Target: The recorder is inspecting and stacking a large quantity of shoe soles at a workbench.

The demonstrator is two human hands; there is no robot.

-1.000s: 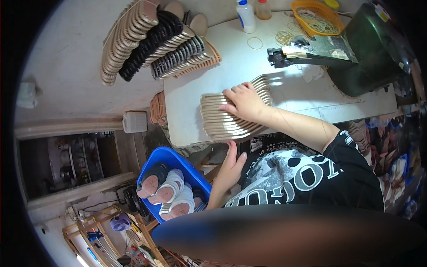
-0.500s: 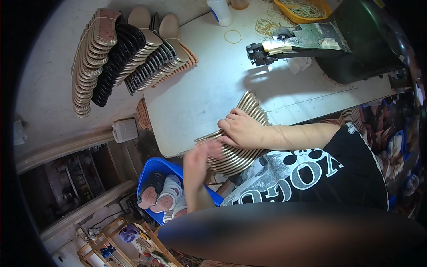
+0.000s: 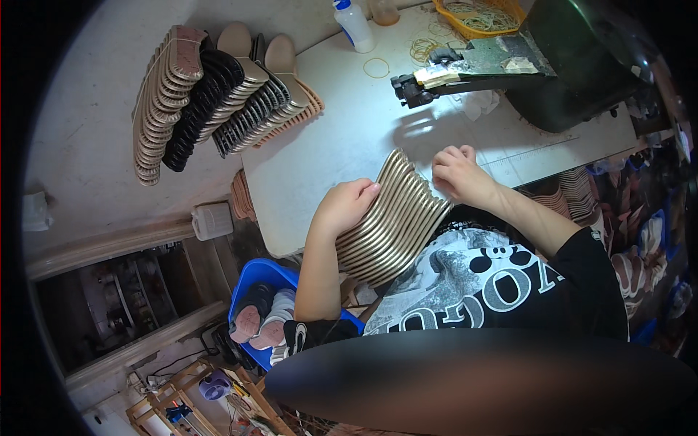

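Shifted toward the right end of the stack of soles (image 3: 396,227), the right hand (image 3: 463,177) is half-curled, its hold unclear, while the left hand (image 3: 344,208) clasps the left side.

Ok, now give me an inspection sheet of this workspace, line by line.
Surface: white table, a green machine at its right end.
Things in hand: gold-coloured stack of thin curved pieces, at the table's near edge.
Clutter: loose rubber bands, bottle and yellow basket on the far side.
Left hand: holds the stack's left side.
Right hand: fingers curled beside the stack's right side; contact unclear.
Cables: dark cable, lower left.
Surroundings: blue bin holding more pieces, lower left; bundled stacks, upper left.
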